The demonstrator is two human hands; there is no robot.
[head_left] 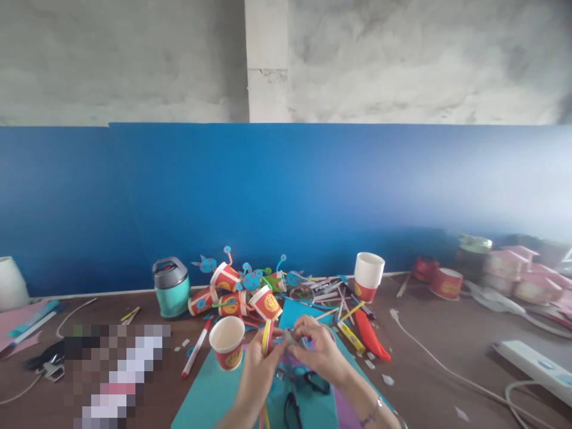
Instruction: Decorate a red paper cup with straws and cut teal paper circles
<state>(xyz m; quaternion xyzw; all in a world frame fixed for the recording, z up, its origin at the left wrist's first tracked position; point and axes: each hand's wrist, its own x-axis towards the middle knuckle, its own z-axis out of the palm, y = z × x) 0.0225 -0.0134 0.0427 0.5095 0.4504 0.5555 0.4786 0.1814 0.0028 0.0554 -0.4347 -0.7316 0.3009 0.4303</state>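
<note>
My left hand (260, 361) is closed around thin yellow and red strips (267, 335), whose ends stick out above and below it. Fingertips of my right hand (318, 351) pinch a small greyish piece (290, 338), too small to name, and my left fingertips meet it from the other side. Under my hands, black-handled scissors (292, 411) lie on teal paper sheets (201, 393). Just left of my left hand stands a red and cream paper cup (227, 344). Beyond my hands, several paper cups (229, 304) with blue paper cutouts (252, 280) form a pile.
A teal lidded jar (173, 289) stands at the back left. Stacked cups (369, 277) rise behind pens and straws. A red-orange pouch (372, 336), a yellow box (351, 338) and a white cable (429, 356) lie rightward, with a power strip (536, 366) farther over.
</note>
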